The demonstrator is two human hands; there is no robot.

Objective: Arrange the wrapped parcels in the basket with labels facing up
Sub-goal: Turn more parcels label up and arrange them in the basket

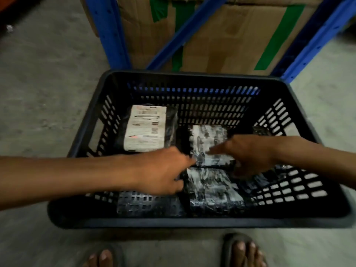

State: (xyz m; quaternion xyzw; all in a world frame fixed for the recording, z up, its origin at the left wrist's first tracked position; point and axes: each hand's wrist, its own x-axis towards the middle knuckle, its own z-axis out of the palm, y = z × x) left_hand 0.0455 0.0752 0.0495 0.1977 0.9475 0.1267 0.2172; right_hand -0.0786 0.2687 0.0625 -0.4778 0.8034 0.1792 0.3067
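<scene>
head view: looks down into the basket, much of it smeared by motion blur
basket [192, 79]: black, slotted walls, stands on the grey concrete floor [38, 93], just ahead of two sandalled feet [244, 251]
back-left parcel [145, 130]: black wrap, lies flat on the basket bottom in the far left corner, white printed label facing up
middle parcel [209, 145]: lies beside the back-left parcel, between both hands, white face up, print too blurred to read
front parcel [210, 187]: lies just in front of the middle parcel, touching it, pale face up, blurred
front-left corner: pale wrapped shape [148, 204] behind the slotted front wall, too blurred to tell more
left grip [163, 172]: bare hand, reaches in from the left, fingers curled, tips at the left edge of the middle parcel; holding or only touching cannot be told
right grip [248, 153]: bare hand, reaches in from the right, pinches the middle parcel, one finger laid across its top, the others curled round its right edge
background: cardboard box [221, 35] with green tape behind the blue rack posts [107, 31]
</scene>
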